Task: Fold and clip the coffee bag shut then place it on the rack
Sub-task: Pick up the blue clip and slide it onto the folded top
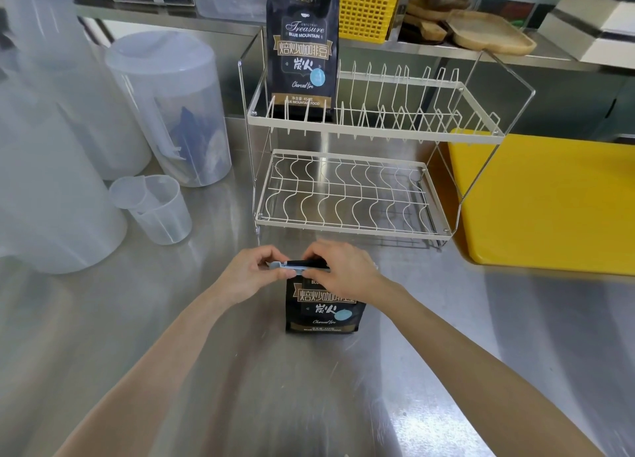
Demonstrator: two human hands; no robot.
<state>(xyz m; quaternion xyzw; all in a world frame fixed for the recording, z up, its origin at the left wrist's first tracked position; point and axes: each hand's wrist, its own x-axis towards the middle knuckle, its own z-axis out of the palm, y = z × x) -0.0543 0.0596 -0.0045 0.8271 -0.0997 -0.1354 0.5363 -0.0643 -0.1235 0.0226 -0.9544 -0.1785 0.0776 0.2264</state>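
From the head view, a dark coffee bag [324, 310] stands upright on the steel counter [481, 353], low in the centre of the frame, its top folded down. Both hands meet at that folded top. The left hand [252, 272] has its fingers [275, 255] pinched together on the left end of a pale blue clip [292, 267] lying along the fold; the right hand [343, 267] covers the right part of the fold, its fingers closed on the bag's top (whether the clip is fully snapped shut cannot be told).

Just behind the bag, in the middle of the frame, is a white two-tier wire rack [360, 195]. Its lower tier is bare wire; on the left end of its upper tier stands a second coffee bag [304, 44], tall and unfolded.

At the left of the frame are translucent plastic jugs [171, 106] and a small measuring cup [158, 209]. A yellow board [549, 202] lies at the right, beside the rack. On the shelf in the upper right sit a yellow basket [369, 6] and wooden trays [488, 32].
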